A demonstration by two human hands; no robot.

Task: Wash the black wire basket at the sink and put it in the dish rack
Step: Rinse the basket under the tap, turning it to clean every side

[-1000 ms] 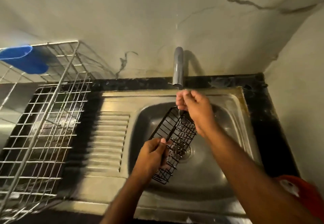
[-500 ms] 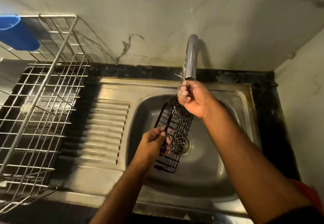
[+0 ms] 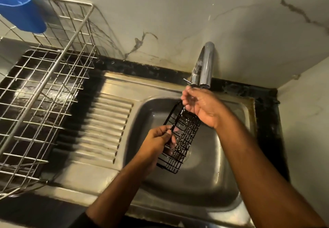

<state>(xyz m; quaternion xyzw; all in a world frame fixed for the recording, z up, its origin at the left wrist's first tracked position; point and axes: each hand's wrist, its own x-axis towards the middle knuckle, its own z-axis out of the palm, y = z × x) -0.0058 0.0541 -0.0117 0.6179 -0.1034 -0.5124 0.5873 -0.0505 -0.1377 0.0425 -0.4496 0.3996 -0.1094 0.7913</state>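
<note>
Two bare hands over a steel sink [image 3: 210,188], sharing a black wire basket [image 3: 179,138] held above the basin. Basket long and narrow, tilted, its upper end just under the spout, its lower end hanging over the drain, clear of the basin floor. Left hand [image 3: 156,144] low and near the middle of the basket, fingers and thumb curled round the left rim wire in a pinch. Right hand [image 3: 201,106] higher, directly beneath the mouth of the chrome tap [image 3: 204,67], fingers curled round the basket's top end; skin wet and shiny. Water stream itself too faint to make out. Both forearms reaching in from the bottom edge of the view.

Left of the basin, a ribbed steel draining board [image 3: 106,124], part of the same sink unit. Further left, a silver wire dish rack [image 3: 41,94] standing on a dark countertop, well apart from the basket. Blue plastic cup [image 3: 23,12] hooked on the rack's far upper corner, lying on its side. Behind the sink, a pale marbled wall [image 3: 178,13] with dark veins, meeting a second wall at the right. Black stone edging [image 3: 267,113] around the back and right side of the sink.
</note>
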